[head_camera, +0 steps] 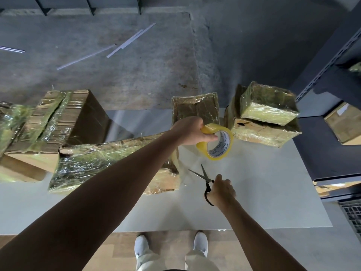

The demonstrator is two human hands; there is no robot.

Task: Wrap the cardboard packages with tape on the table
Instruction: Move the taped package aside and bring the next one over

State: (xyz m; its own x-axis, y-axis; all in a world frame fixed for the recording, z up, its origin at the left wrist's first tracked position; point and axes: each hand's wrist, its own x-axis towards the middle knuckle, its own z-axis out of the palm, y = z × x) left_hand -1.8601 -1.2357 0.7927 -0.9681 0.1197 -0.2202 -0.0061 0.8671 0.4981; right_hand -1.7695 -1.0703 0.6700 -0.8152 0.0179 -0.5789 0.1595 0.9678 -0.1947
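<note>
Cutting step at the packing table (263, 182): the left hand (187, 132) curls its fingers through a yellow tape roll (216, 143), a clear strip (181, 163) running to the long cardboard package (109, 163) on the table. The right hand (222, 189) grips slightly open scissors (203, 177) just beside the strip. The next move likely calls for closing the blades across it.

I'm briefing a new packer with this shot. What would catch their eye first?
Probably the yellow tape roll, gripped by the left hand above the middle of the table. Just nearer, the right hand holds scissors with blades open, beside a long tape-wrapped package; more shiny wrapped packages line its far edge.
</note>
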